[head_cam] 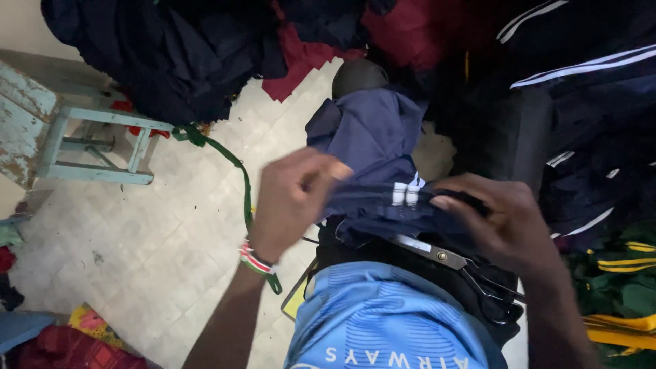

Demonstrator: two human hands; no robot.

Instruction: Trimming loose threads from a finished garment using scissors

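Both hands, left hand (294, 198) and right hand (502, 222), bend inward, each grip pinching navy fabric (383, 198) above scissors (465, 270); tiled floor (157, 232), blue stool (89, 140) nearby.

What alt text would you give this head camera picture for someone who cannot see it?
Two hands, the left hand and right hand, pinch a dark navy garment with white stripes over the person's lap. Scissors rest on the lap below; piled dark clothes and a pale blue stool stand on the tiled floor.
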